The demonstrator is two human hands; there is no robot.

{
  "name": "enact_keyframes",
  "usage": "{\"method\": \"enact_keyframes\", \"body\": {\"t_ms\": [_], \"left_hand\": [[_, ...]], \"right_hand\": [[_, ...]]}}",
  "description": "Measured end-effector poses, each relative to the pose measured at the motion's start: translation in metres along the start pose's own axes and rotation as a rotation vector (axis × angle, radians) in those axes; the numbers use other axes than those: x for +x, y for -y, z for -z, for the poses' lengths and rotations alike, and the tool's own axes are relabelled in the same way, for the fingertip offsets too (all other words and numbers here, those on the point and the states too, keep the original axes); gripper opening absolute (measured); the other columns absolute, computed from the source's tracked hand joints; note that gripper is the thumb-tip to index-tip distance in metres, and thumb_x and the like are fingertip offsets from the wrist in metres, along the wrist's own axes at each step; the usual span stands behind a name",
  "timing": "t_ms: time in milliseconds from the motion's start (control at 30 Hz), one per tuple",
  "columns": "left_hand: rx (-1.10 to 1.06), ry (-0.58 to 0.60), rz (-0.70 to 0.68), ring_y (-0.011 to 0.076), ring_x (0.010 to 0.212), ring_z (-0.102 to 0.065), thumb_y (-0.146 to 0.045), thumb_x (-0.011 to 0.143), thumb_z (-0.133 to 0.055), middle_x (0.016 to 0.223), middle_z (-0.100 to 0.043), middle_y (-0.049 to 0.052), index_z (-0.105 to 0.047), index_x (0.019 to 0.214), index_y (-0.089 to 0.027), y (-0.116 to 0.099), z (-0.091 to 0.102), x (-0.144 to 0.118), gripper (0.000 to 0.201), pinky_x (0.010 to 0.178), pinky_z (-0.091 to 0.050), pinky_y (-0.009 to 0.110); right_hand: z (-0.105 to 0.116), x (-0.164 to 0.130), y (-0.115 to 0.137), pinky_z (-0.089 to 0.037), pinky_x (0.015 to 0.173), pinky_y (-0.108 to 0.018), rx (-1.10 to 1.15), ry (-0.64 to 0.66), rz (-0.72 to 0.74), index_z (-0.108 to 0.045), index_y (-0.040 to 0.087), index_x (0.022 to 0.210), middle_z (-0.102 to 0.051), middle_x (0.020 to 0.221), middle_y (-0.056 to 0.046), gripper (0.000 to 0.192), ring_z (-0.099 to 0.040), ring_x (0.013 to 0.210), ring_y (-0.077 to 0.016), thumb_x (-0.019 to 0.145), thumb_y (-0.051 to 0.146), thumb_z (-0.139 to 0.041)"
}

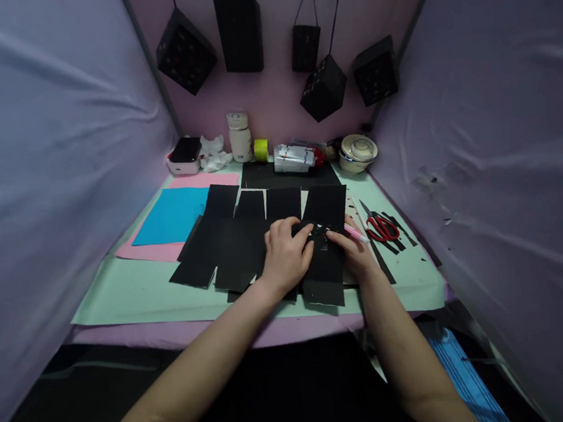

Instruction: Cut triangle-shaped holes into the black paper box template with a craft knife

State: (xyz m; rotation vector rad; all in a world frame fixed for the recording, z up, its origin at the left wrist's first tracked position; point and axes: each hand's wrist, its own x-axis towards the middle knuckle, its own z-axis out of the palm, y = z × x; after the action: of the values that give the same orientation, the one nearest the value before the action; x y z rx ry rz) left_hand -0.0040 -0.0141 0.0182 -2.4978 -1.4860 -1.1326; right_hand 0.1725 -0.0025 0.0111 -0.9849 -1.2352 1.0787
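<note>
A large sheet of black card (237, 246), slit into flaps along its far and near edges, lies in front of me. My left hand (286, 254) rests on it, fingers bent, thumb and index fingertips apart beside a patch of small cut-outs (320, 232). At the card's right-hand panel is my right hand (359, 250), its thumb on top near the cut-outs and other fingers partly hidden behind the edge. A slim pink pen-shaped tool (356, 232) is held in that hand; its tip cannot be made out.
Red-handled scissors (382, 227) and black card strips (396, 244) lie at the right. Blue paper (171, 216) rests on pink paper (127, 252) at the left. A white bottle (241, 141), yellow tape (261, 150) and bowl (357, 152) line the back. Black boxes (239, 34) hang above.
</note>
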Motion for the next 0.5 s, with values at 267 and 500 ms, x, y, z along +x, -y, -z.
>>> {"method": "enact_keyframes", "body": {"t_ms": [267, 500], "left_hand": [[-0.101, 0.113, -0.178, 0.0306, 0.126, -0.042, -0.028, 0.093, -0.052, 0.136, -0.05, 0.012, -0.063, 0.126, -0.027, 0.01, -0.007, -0.012, 0.034, 0.099, -0.037, 0.049], [-0.181, 0.078, -0.313, 0.0253, 0.134, -0.043, -0.018, 0.093, -0.048, 0.142, -0.05, 0.014, -0.062, 0.123, -0.018, 0.01, -0.008, -0.014, 0.033, 0.105, -0.038, 0.045]], "right_hand": [[0.002, 0.002, -0.003, -0.052, 0.073, -0.035, -0.073, -0.027, -0.008, -0.055, 0.024, 0.107, -0.068, 0.093, -0.003, 0.03, -0.064, 0.083, -0.0219, 0.082, 0.04, -0.055], [0.004, 0.004, -0.008, -0.052, 0.073, -0.036, 0.028, -0.033, 0.009, -0.05, 0.026, 0.104, -0.067, 0.1, -0.003, 0.025, -0.065, 0.088, -0.022, 0.084, 0.04, -0.047]]}}
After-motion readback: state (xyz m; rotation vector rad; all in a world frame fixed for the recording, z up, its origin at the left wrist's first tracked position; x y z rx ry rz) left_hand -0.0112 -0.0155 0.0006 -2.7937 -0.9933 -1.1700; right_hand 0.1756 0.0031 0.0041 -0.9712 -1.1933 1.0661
